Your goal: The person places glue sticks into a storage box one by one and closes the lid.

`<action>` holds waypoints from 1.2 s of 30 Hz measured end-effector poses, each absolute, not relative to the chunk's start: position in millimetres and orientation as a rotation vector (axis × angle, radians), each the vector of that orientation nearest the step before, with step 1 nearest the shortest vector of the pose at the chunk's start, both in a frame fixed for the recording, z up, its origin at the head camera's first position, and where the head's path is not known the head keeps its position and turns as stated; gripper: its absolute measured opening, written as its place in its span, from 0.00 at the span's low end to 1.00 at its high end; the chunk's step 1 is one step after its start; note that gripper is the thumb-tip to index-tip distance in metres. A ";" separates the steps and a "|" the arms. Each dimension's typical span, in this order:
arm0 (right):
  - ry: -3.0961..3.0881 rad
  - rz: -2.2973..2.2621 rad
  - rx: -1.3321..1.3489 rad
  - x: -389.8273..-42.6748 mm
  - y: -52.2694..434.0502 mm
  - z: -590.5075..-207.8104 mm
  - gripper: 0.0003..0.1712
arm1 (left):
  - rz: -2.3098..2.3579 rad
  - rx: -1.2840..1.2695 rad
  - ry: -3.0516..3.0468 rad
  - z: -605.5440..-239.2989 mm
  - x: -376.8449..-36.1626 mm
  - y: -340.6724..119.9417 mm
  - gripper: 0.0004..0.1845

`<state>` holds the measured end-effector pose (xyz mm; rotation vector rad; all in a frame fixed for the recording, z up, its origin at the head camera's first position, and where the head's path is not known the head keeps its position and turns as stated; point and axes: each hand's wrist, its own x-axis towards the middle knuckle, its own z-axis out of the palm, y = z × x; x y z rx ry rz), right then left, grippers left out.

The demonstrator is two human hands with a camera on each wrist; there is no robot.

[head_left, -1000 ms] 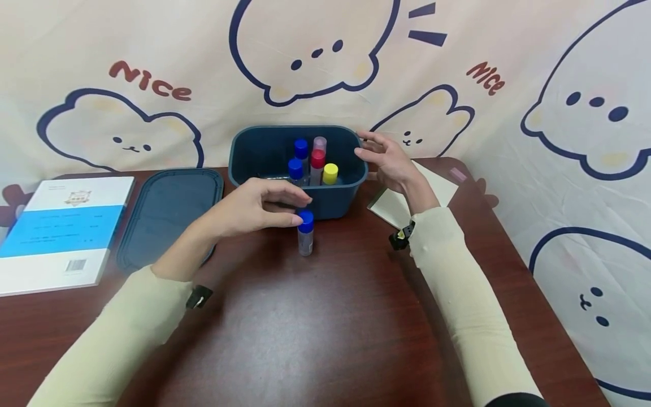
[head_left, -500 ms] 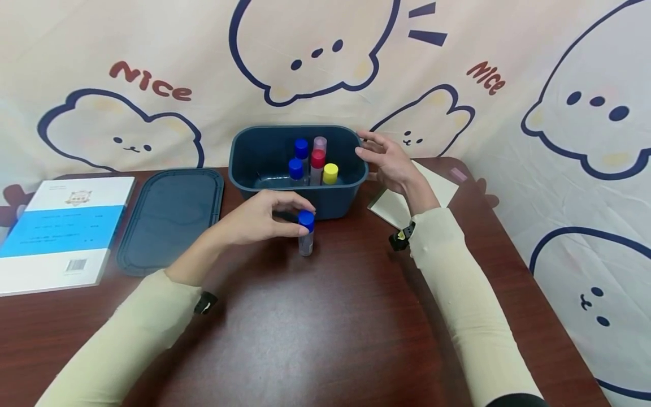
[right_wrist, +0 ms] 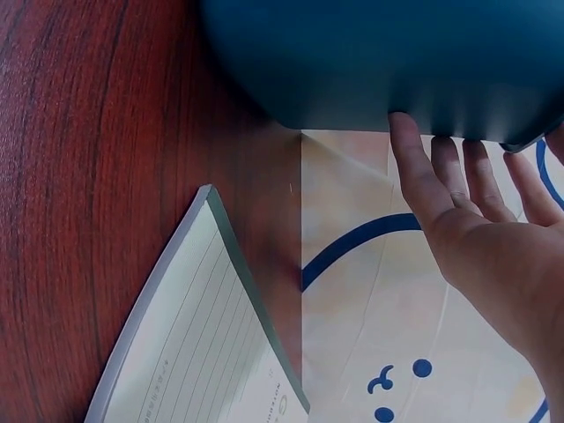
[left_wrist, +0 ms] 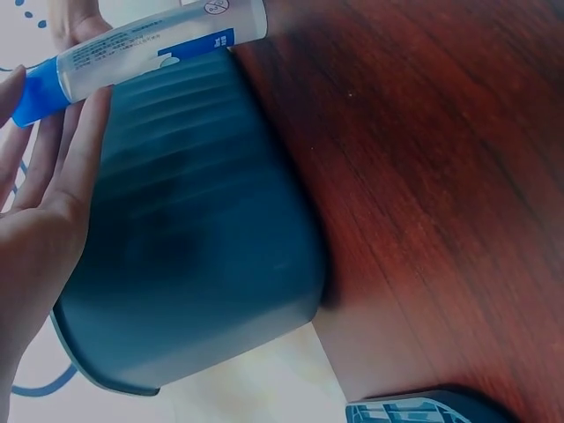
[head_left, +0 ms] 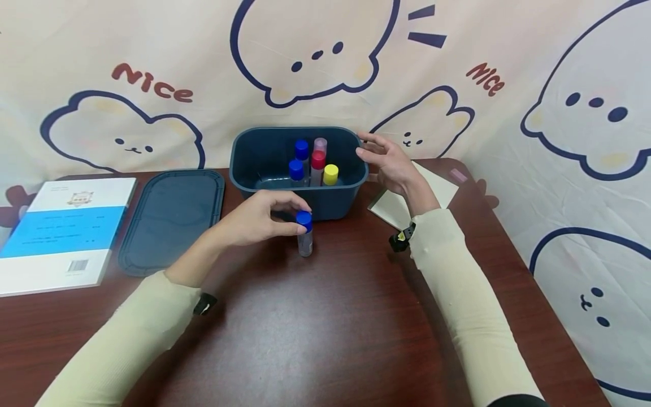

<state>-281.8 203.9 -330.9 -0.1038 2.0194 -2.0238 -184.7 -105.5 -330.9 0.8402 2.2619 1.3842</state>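
Note:
A small clear bottle (head_left: 305, 245) with a blue cap stands on the table in front of a dark blue-green plastic bin (head_left: 254, 195). My left hand (head_left: 259, 219) pinches the bottle's cap between thumb and fingers. In the left wrist view, printed text and a blue label show on the bottle (left_wrist: 159, 51). My right hand (head_left: 389, 164) holds the bin's right end, with the thumb at the rim and the fingertips against the outer wall, as the right wrist view shows. Inside the bin stand several capped bottles, among them a red-capped bottle (head_left: 317, 167) and a yellow-capped bottle (head_left: 330, 174).
Left of the bin lies its flat lid (head_left: 175, 217), with a white and blue book (head_left: 66, 226) beyond it. A notepad (head_left: 441, 183) lies under the right forearm. A printed cloth wall (head_left: 213, 73) rises behind the bin, and another side stands at the right.
My left hand has come down slightly and closed its thumb and fingers on the blue cap. The bottle's top has shifted slightly left. My right hand stays at the bin.

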 end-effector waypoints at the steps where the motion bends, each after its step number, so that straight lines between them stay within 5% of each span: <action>1: 2.020 -2.023 -0.104 -281.6 204.0 -331.0 0.31 | 1.381 0.835 2.271 -331.0 -184.6 -105.9 0.18; 20: 2.029 -2.005 -0.079 -282.0 202.3 -328.2 0.30 | 1.662 0.781 2.331 -310.9 -181.5 -129.9 0.13; 36: 2.031 -2.001 -0.071 -280.6 202.2 -328.0 0.30 | 2.412 0.762 1.653 -320.9 -190.7 -145.4 0.12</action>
